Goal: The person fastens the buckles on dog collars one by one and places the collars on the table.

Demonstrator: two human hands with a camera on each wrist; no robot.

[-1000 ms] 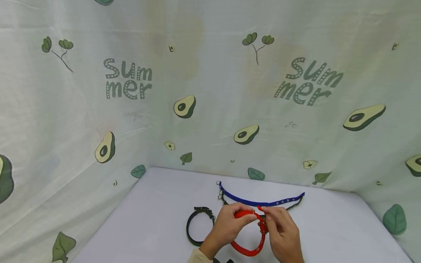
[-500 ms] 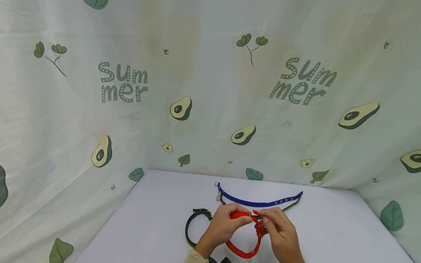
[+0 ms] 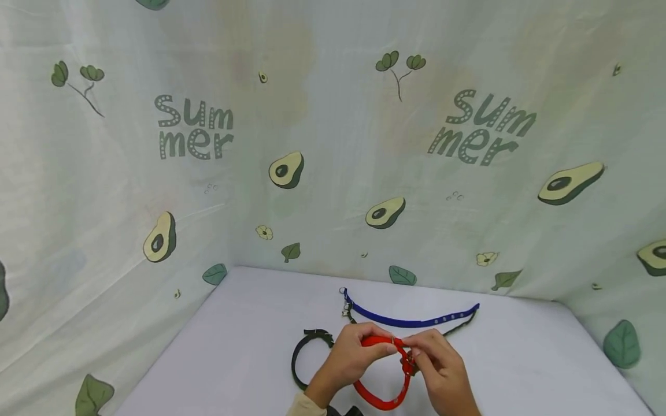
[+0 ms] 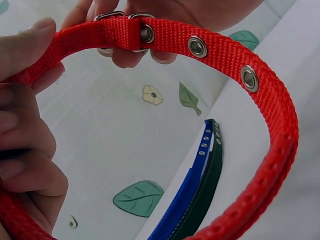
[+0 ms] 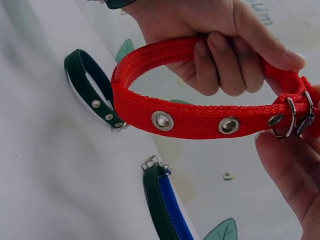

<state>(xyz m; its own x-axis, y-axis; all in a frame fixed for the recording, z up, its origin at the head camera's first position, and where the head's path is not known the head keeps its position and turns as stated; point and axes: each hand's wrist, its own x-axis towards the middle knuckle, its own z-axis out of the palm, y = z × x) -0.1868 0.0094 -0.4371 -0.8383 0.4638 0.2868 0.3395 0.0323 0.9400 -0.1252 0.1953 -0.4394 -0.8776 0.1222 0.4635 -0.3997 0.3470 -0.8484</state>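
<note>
In the head view my left hand (image 3: pixel 351 355) grips the padded part of a red pet collar (image 3: pixel 382 403), fingers curled round it and thumb along its upper side. My right hand (image 3: pixel 439 364) pinches the strap beside the buckle (image 3: pixel 408 363), its fingertips close to the left thumb. The collar forms a loop hanging below both hands. Metal eyelets (image 5: pixel 229 125) run along the strap in the right wrist view. A metal buckle frame (image 4: pixel 141 20) surrounds the strap in the left wrist view, with right-hand fingers (image 4: pixel 129 57) behind it.
A dark green collar (image 3: pixel 298 361) lies in a loop on the white table (image 3: pixel 234 346), left of the hands. Behind them lie a blue collar (image 3: pixel 390 318) and another dark green collar (image 4: pixel 212 172). A printed cloth curtain (image 3: pixel 333 173) closes off the far edge.
The red strap tip, which stuck up above my right fingers, now lies lower, close to the left fingertips. My right hand has closed in on the left; both have drifted slightly left in view.
</note>
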